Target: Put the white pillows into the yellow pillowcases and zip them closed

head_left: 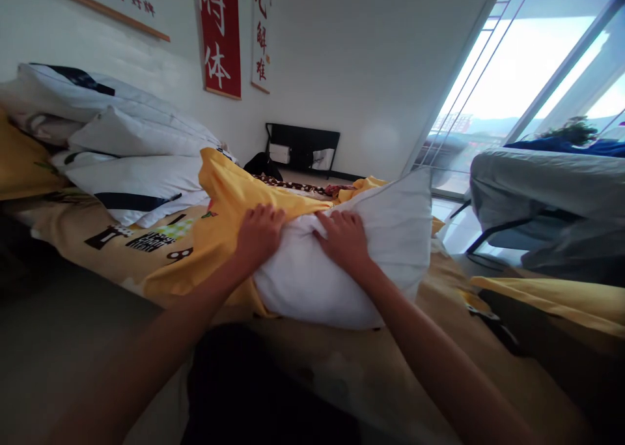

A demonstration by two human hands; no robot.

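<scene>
- Under my left grip (258,233), fingers clamped on yellow cover (219,197).
- Right grip (344,236) presses flat, fingers apart, on pillow (342,262).
- Cover may bunch; pillow could slip out.

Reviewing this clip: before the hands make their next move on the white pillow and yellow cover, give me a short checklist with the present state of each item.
1. Left hand on the yellow cover where it meets the pillow: ok, fingers curled on the fabric edge.
2. Right hand on the white pillow: ok, it presses on the top; whether the grip is closed, cannot tell.
3. Pillow inside the cover: not ok, most of it lies bare, outside the cover.
4. Pillow supported: ok, it rests on the bed.
5. Cover opening spread wide: cannot tell, the fabric is bunched.
6. Stacked pillows apart from the hands: ok, they lie to the left.
</scene>
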